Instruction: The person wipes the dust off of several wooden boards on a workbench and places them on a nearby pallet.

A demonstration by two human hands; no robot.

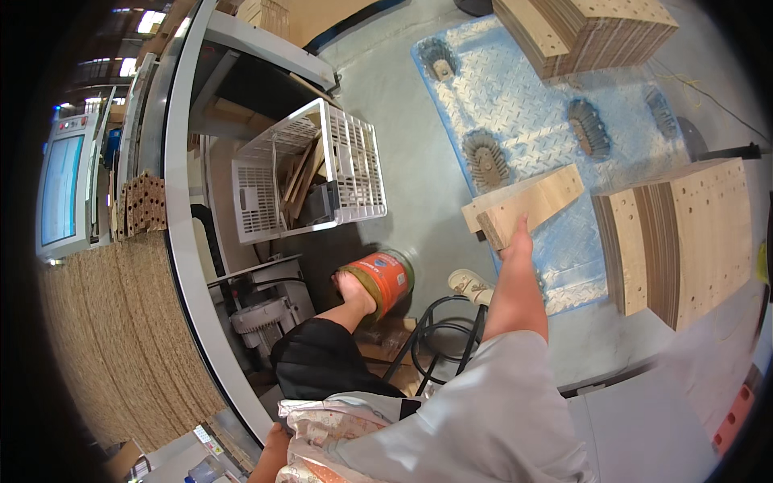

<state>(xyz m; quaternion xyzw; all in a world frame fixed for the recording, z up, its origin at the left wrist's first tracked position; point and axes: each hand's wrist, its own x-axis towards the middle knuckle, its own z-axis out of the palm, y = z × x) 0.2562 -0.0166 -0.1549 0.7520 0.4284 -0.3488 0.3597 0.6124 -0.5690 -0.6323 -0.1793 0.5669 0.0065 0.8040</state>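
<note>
1. Boards (pixel 543 196), pale and seemingly more than one with ends out of line, lie ahead of me and a little to my right, over the pallet (pixel 527 101).
2. Their long axis slants: the near end points left toward the crate (pixel 357 165), the narrower far end away to my right, toward the gap between the two stacks.
3. My right hand (pixel 518 237) is much the nearer. It is closed on the near end, thumb along the upper face, my arm stretched well out.
4. My left hand (pixel 276 439) is low at my left side, beside the floral cloth (pixel 322 423) and well apart from the wood. I cannot tell how open it is or whether it has hold of anything.
5. I cannot tell whether the wood touches the pallet or is lifted off it.
6. The pallet is blue, worn and ridged, with oval recesses. The near stack (pixel 684 237) stands just right of the wood, the far stack (pixel 588 36) beyond it.
7. Around me: grey floor (pixel 394 68), a white crate of offcuts, an orange bucket (pixel 384 282), and chipboard (pixel 121 338) piled at my left.
</note>
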